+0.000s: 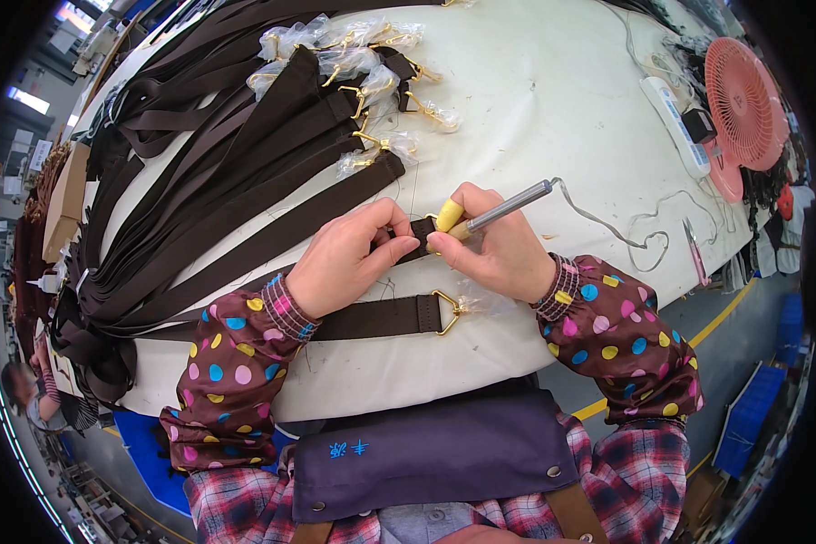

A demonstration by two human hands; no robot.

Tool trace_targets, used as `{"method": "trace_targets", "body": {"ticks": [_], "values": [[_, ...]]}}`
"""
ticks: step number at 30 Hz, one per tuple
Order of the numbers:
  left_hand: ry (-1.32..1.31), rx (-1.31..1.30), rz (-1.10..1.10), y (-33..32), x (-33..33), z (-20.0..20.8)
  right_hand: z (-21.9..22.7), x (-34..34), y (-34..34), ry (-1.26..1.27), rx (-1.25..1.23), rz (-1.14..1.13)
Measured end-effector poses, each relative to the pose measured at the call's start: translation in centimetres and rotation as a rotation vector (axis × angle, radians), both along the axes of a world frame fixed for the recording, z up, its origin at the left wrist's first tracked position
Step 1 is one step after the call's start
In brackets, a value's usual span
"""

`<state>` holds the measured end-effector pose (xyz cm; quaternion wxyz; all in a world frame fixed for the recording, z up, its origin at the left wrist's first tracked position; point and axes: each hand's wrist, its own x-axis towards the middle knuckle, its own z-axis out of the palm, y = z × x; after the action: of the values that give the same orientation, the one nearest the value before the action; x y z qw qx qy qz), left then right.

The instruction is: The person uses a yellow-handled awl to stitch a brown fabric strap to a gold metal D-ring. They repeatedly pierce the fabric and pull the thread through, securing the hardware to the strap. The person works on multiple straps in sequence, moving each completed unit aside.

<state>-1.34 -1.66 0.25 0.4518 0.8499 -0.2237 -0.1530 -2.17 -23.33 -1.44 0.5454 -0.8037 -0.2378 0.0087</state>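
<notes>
My right hand (pixel 503 254) is closed round a grey corded pen-shaped tool (pixel 513 200), with a yellow cover on one finger. The tool slants down toward the end of a dark brown webbing strap (pixel 421 238); its tip is hidden by my fingers. My left hand (pixel 346 258) pinches this strap from the left, thumb and forefinger close together. Between the two hands a little gold metal shows at the strap end. Nearer me lies another brown strap (pixel 381 319), flat, with a gold buckle (pixel 447 313) and clear plastic wrap beside it.
Many brown straps (pixel 272 136) fan across the left of the white table (pixel 553 109), gold hardware wrapped in clear plastic. At the right stand a pink fan (pixel 743 104) and a white power strip (pixel 673 122). The tool's cord (pixel 598 227) curls near tweezers-like pink-handled metal (pixel 695 252).
</notes>
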Motion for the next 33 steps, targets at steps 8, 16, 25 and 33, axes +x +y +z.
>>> {"method": "trace_targets", "body": {"ticks": [8, 16, 25, 33], "values": [[0.068, -0.025, 0.018, -0.2, 0.2, 0.3, 0.0, -0.1, -0.2, 0.016, -0.013, 0.008], [-0.289, 0.124, -0.293, -0.2, 1.9, 0.3, 0.1, 0.1, -0.5, 0.162, 0.063, -0.017], [0.024, 0.114, -0.341, -0.5, 3.4, 1.1, 0.0, 0.1, -0.4, 0.164, 0.051, -0.002], [-0.093, 0.100, -0.329, -0.4, 3.2, 0.6, 0.0, 0.2, -0.3, 0.131, 0.033, 0.001]]}}
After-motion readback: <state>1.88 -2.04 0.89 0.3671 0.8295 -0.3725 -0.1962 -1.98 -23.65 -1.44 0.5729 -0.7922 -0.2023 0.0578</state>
